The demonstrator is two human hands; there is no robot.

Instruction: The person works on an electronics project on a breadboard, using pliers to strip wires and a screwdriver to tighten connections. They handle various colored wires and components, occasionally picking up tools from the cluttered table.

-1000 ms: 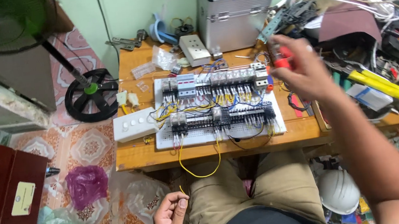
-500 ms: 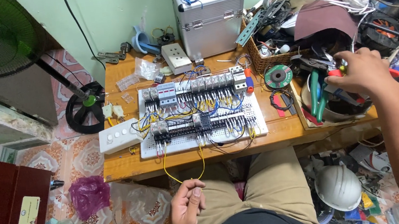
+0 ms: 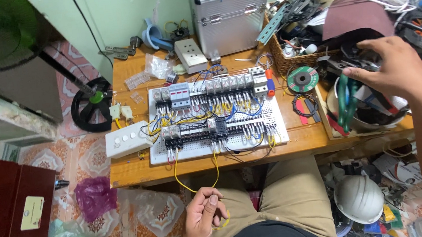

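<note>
A white perforated wiring panel (image 3: 275, 130) with rows of breakers, relays and coloured wires lies on the wooden table (image 3: 138, 170). A yellow wire (image 3: 177, 177) loops down from the panel's front edge to my left hand (image 3: 204, 217), which is closed on it above my lap. My right hand (image 3: 391, 68) hovers to the right with fingers spread and nothing visible in it. It is over a wooden box of tools, just above green-handled pliers (image 3: 346, 103). A red-and-blue screwdriver (image 3: 270, 82) rests at the panel's right edge.
A silver metal case (image 3: 231, 14) stands at the back of the table, with a wicker basket (image 3: 282, 60) of parts and a grinding disc (image 3: 302, 78) to its right. A white switch box (image 3: 127, 140) overhangs the table's left. A fan base (image 3: 92, 102), dark red cabinet (image 3: 1, 208) and white helmet (image 3: 360, 198) are on the floor.
My right hand has swung from the panel's right end out over the tool box, and the red tool it held is gone from it. My left hand stays low with the yellow wire.
</note>
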